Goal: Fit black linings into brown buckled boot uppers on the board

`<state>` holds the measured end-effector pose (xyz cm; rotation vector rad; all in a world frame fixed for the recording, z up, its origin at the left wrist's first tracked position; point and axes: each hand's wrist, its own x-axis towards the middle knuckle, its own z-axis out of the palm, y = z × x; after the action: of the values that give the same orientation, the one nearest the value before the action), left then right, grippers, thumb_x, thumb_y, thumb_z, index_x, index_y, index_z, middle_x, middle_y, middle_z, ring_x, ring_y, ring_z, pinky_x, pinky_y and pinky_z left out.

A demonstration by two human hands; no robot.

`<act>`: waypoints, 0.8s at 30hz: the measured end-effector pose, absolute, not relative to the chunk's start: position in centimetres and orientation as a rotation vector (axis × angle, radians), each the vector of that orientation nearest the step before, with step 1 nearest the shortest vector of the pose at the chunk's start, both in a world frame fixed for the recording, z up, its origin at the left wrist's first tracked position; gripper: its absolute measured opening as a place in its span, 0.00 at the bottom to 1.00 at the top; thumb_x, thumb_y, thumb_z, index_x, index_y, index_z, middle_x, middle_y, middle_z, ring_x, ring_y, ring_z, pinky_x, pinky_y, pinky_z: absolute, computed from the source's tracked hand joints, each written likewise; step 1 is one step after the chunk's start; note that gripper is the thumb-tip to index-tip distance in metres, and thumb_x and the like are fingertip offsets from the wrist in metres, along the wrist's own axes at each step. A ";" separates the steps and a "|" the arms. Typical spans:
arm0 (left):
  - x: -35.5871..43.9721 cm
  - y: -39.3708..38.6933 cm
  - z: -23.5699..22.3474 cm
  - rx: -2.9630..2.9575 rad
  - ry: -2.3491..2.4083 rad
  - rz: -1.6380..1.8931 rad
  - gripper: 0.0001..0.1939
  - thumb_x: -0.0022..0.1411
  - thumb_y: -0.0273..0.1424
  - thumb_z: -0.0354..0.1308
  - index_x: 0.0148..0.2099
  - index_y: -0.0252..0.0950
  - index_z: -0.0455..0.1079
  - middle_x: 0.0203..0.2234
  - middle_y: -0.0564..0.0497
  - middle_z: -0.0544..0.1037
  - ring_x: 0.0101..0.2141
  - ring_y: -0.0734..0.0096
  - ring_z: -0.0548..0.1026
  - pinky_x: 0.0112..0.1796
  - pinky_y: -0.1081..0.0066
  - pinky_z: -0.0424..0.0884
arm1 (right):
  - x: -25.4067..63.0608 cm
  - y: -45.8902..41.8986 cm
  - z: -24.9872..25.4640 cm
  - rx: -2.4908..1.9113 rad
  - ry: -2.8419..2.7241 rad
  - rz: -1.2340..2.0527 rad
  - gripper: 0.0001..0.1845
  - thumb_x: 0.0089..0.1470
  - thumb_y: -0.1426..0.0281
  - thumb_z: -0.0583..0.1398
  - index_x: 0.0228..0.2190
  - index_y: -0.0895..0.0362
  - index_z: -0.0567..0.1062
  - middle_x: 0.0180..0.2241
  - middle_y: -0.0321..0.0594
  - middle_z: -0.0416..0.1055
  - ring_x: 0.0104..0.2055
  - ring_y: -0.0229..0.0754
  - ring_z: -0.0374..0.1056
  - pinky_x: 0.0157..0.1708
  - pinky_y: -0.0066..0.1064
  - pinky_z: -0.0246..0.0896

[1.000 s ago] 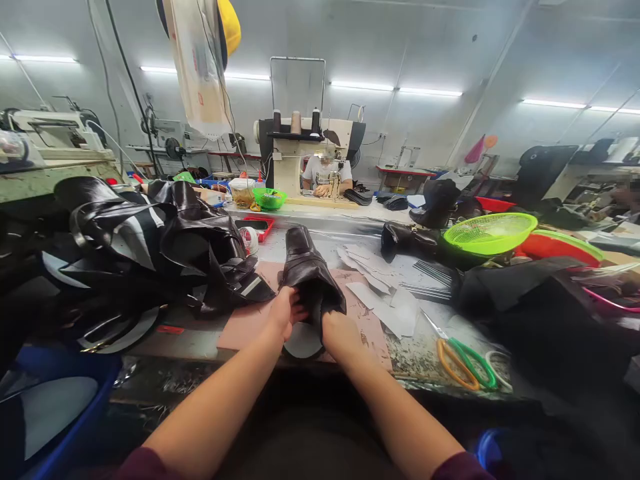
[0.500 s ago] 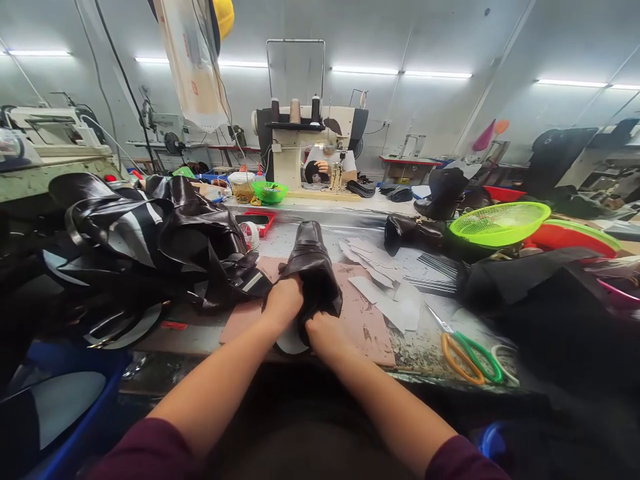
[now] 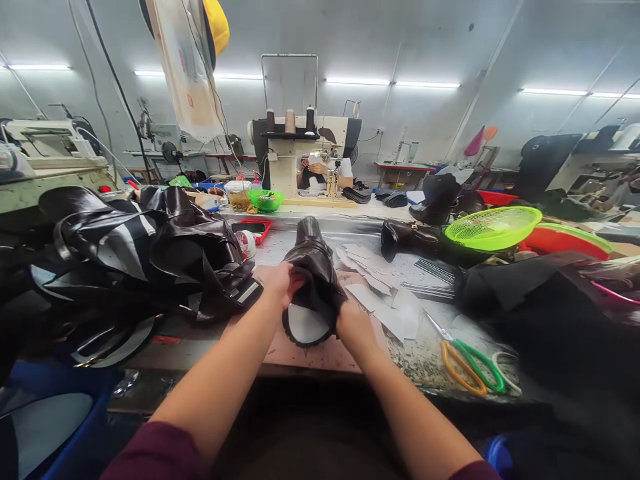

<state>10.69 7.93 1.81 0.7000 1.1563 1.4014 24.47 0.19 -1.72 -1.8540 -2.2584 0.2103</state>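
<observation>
A dark, glossy leather boot upper lies on a pinkish board in front of me, its toe part pointing away. Its wide open end faces me and shows a pale grey lining piece. At the left edge of that opening, my left hand is closed on the leather, the fingertips partly inside. My right hand grips the right edge, with most of its fingers hidden behind the leather.
A heap of similar boot uppers fills the left. Pale cut pieces, scissors and a green basket are on the right. A sewing machine stands ahead, and a co-worker's hand shows behind it.
My hands have moved apart, the right one to the right and the left one slightly left. The boot upper's opening is spread wider, and more of the pale lining shows.
</observation>
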 end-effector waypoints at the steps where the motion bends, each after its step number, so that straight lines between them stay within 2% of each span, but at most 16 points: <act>1: 9.9 7.5 1.6 0.688 1.164 1.386 0.07 0.57 0.29 0.50 0.32 0.31 0.67 0.19 0.52 0.71 0.18 0.74 0.71 0.24 0.71 0.70 | 24.9 0.4 -1.4 -1.857 -2.182 0.262 0.23 0.51 0.82 0.46 0.46 0.59 0.68 0.39 0.47 0.71 0.40 0.44 0.68 0.37 0.31 0.61; 4: 8.5 5.9 0.5 0.716 1.197 1.365 0.11 0.59 0.33 0.47 0.34 0.32 0.66 0.19 0.51 0.73 0.18 0.75 0.71 0.23 0.73 0.70 | 24.4 0.3 -1.0 -1.781 -2.048 0.422 0.26 0.48 0.82 0.47 0.49 0.60 0.66 0.39 0.45 0.72 0.41 0.43 0.68 0.39 0.28 0.61; 8: 8.0 4.1 -1.2 1.047 1.189 1.308 0.23 0.61 0.45 0.41 0.44 0.33 0.66 0.36 0.44 0.76 0.37 0.65 0.75 0.39 0.67 0.71 | 21.4 -0.4 -1.6 -1.630 -2.063 0.549 0.32 0.46 0.82 0.49 0.55 0.59 0.59 0.43 0.46 0.71 0.44 0.44 0.68 0.43 0.30 0.59; 10: 8.0 3.7 -1.7 1.357 1.252 1.208 0.27 0.55 0.48 0.50 0.48 0.31 0.65 0.44 0.40 0.73 0.47 0.57 0.69 0.48 0.61 0.65 | 20.4 -0.5 -2.3 -1.580 -2.024 0.653 0.31 0.46 0.82 0.49 0.55 0.61 0.60 0.43 0.50 0.71 0.44 0.48 0.68 0.45 0.35 0.58; 12: 7.8 3.6 -2.0 1.597 1.331 1.111 0.33 0.47 0.44 0.60 0.51 0.29 0.62 0.49 0.38 0.68 0.52 0.52 0.64 0.53 0.58 0.57 | 20.2 -0.3 -2.9 -1.575 -1.968 0.740 0.29 0.46 0.81 0.50 0.52 0.63 0.64 0.40 0.52 0.72 0.42 0.52 0.68 0.44 0.38 0.59; 13: 7.7 3.7 -2.0 1.703 1.369 1.048 0.34 0.47 0.43 0.60 0.52 0.29 0.60 0.51 0.38 0.66 0.53 0.52 0.62 0.54 0.58 0.56 | 20.4 -0.1 -3.2 -1.584 -1.934 0.767 0.28 0.46 0.81 0.50 0.51 0.63 0.64 0.39 0.52 0.73 0.42 0.52 0.69 0.44 0.39 0.59; 15: 7.4 4.0 -2.1 1.977 1.405 0.833 0.31 0.54 0.43 0.54 0.55 0.29 0.56 0.52 0.38 0.65 0.53 0.56 0.62 0.52 0.60 0.59 | 21.2 0.6 -3.7 -1.612 -1.845 0.785 0.30 0.46 0.81 0.49 0.53 0.63 0.61 0.40 0.51 0.72 0.43 0.51 0.68 0.44 0.38 0.60; 17: 6.9 4.3 -2.4 2.194 1.372 0.577 0.29 0.55 0.44 0.53 0.53 0.31 0.58 0.49 0.40 0.69 0.49 0.58 0.68 0.48 0.62 0.65 | 22.4 1.4 -4.2 -1.644 -1.727 0.791 0.32 0.45 0.81 0.48 0.55 0.64 0.57 0.45 0.51 0.69 0.47 0.47 0.66 0.46 0.34 0.59; 18: 6.7 4.4 -2.6 2.267 1.342 0.472 0.29 0.52 0.44 0.56 0.51 0.32 0.61 0.47 0.41 0.71 0.47 0.57 0.70 0.46 0.62 0.66 | 23.1 1.8 -4.4 -1.659 -1.670 0.796 0.32 0.44 0.81 0.48 0.54 0.65 0.57 0.47 0.52 0.68 0.48 0.46 0.65 0.46 0.33 0.59; 20: 6.7 4.1 -3.3 2.368 1.291 0.338 0.30 0.43 0.42 0.64 0.47 0.32 0.65 0.47 0.40 0.71 0.48 0.53 0.68 0.48 0.60 0.64 | 24.2 2.5 -4.8 -1.677 -1.583 0.814 0.29 0.43 0.80 0.48 0.50 0.67 0.61 0.47 0.53 0.68 0.48 0.44 0.65 0.45 0.30 0.61; 21: 7.0 3.7 -3.7 2.422 1.290 0.283 0.31 0.42 0.41 0.64 0.47 0.31 0.65 0.49 0.38 0.69 0.51 0.50 0.65 0.50 0.58 0.60 | 24.7 2.8 -5.0 -1.675 -1.558 0.827 0.26 0.43 0.79 0.48 0.48 0.66 0.64 0.45 0.51 0.69 0.47 0.43 0.66 0.44 0.29 0.62; 24: 8.8 1.6 -4.5 2.528 1.384 0.177 0.31 0.50 0.40 0.60 0.50 0.23 0.62 0.54 0.28 0.61 0.56 0.43 0.56 0.53 0.50 0.53 | 25.2 3.6 -5.1 -1.636 -1.540 0.838 0.22 0.45 0.76 0.49 0.44 0.61 0.67 0.41 0.44 0.72 0.43 0.41 0.68 0.40 0.28 0.64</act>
<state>8.85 1.59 -4.50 2.5281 1.3839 0.1770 25.22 3.58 -5.06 -1.6355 -1.5402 0.8380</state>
